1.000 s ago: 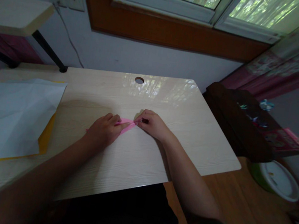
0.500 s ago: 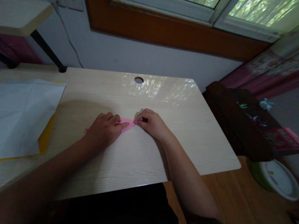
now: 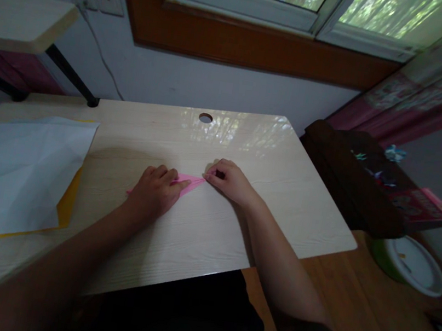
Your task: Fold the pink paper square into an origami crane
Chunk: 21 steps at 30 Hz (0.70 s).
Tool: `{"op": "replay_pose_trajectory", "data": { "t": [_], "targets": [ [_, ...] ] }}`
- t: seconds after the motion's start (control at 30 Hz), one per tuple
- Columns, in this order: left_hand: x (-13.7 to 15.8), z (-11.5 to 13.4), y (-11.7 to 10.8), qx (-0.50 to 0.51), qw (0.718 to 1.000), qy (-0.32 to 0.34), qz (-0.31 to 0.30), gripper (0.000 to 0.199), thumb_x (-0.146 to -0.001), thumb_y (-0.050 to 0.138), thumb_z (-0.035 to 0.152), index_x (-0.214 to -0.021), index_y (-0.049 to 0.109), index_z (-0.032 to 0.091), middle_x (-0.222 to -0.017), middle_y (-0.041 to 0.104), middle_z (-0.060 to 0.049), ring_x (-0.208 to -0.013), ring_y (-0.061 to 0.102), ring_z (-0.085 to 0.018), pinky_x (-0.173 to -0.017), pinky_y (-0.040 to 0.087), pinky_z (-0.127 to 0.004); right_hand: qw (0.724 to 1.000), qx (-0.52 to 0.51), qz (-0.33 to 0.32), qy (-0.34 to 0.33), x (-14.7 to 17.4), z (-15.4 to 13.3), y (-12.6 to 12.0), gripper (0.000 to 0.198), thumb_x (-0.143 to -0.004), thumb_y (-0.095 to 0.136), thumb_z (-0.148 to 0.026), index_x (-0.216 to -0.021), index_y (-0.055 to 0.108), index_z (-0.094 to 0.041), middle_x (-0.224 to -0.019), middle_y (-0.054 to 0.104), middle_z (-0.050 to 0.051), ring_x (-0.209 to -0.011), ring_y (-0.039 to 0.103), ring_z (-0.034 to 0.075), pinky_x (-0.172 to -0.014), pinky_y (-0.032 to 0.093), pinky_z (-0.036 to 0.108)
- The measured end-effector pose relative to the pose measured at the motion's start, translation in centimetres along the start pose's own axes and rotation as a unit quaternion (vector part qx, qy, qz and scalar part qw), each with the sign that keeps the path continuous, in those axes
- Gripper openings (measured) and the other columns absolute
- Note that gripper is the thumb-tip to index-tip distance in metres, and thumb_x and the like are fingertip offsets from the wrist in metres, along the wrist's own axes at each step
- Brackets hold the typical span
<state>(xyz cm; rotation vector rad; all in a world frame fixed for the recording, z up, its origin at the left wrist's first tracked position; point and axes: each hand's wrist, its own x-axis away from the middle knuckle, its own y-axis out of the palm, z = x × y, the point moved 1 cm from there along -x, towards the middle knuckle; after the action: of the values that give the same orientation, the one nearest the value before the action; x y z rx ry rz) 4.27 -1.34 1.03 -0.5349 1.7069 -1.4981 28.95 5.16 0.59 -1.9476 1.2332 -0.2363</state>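
A narrow, pointed piece of pink folded paper (image 3: 193, 182) lies on the pale wood-grain desk. My left hand (image 3: 154, 190) covers its middle and holds it down, fingers curled over it and the thumb along the fold. A small pink tip shows past the left side of that hand. At the paper's right point, my right hand (image 3: 230, 181) is closed in a pinch, thumb against forefinger. Most of the paper under my left palm is hidden.
White creased paper (image 3: 24, 175) over a yellow sheet (image 3: 68, 201) lies on the desk's left side. Behind it stands a raised shelf (image 3: 21, 25) on black legs. A cable hole (image 3: 205, 118) is near the back edge. Beyond the right edge are dark brown furniture (image 3: 335, 177) and a round bin (image 3: 414, 263).
My right hand has slid slightly to the right, out to the pink paper's point. My left hand stays in place on the paper.
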Motion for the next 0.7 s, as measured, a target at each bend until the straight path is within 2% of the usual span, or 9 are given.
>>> {"op": "replay_pose_trajectory", "data": {
  "t": [0.13, 0.27, 0.47, 0.7],
  "targets": [
    [-0.1, 0.2, -0.1, -0.001, 1.000, -0.004, 0.003, 0.029, -0.098, 0.055, 0.024, -0.122, 0.071, 0.027, -0.100, 0.066, -0.011, -0.093, 0.053, -0.028, -0.078, 0.041, -0.043, 0.999, 0.045, 0.009, -0.003, -0.3, -0.6, 1.0, 0.010, -0.090, 0.072, -0.029, -0.088, 0.069, -0.020, -0.084, 0.064, 0.003, -0.083, 0.057, 0.018, -0.083, 0.042, 0.033],
    [-0.1, 0.2, 0.1, -0.001, 1.000, -0.005, 0.010, 0.031, -0.098, 0.056, 0.023, -0.125, 0.070, 0.028, -0.099, 0.066, -0.011, -0.093, 0.053, -0.027, -0.077, 0.041, -0.042, 0.996, 0.082, 0.011, 0.016, -0.3, -0.7, 1.5, 0.010, -0.087, 0.074, -0.027, -0.085, 0.068, -0.020, -0.086, 0.063, 0.004, -0.082, 0.055, 0.019, -0.082, 0.040, 0.033],
    [0.0, -0.1, 0.5, -0.002, 1.000, -0.009, -0.002, 0.032, -0.099, 0.056, 0.025, -0.128, 0.070, 0.028, -0.103, 0.066, -0.011, -0.093, 0.052, -0.029, -0.077, 0.042, -0.043, 0.998, 0.066, 0.000, 0.010, -0.5, -0.5, 1.3, 0.008, -0.087, 0.070, -0.018, -0.081, 0.065, -0.019, -0.081, 0.063, 0.002, -0.080, 0.055, 0.018, -0.080, 0.040, 0.032],
    [0.0, -0.6, 0.5, 0.002, 1.000, -0.004, -0.011, 0.036, -0.098, 0.057, 0.024, -0.132, 0.067, 0.029, -0.106, 0.065, -0.011, -0.093, 0.051, -0.028, -0.077, 0.043, -0.042, 0.999, 0.039, -0.001, 0.006, -0.4, -0.6, 0.8, 0.011, -0.086, 0.061, -0.009, -0.085, 0.065, -0.019, -0.082, 0.064, 0.003, -0.079, 0.056, 0.017, -0.079, 0.042, 0.031]
  ]
}}
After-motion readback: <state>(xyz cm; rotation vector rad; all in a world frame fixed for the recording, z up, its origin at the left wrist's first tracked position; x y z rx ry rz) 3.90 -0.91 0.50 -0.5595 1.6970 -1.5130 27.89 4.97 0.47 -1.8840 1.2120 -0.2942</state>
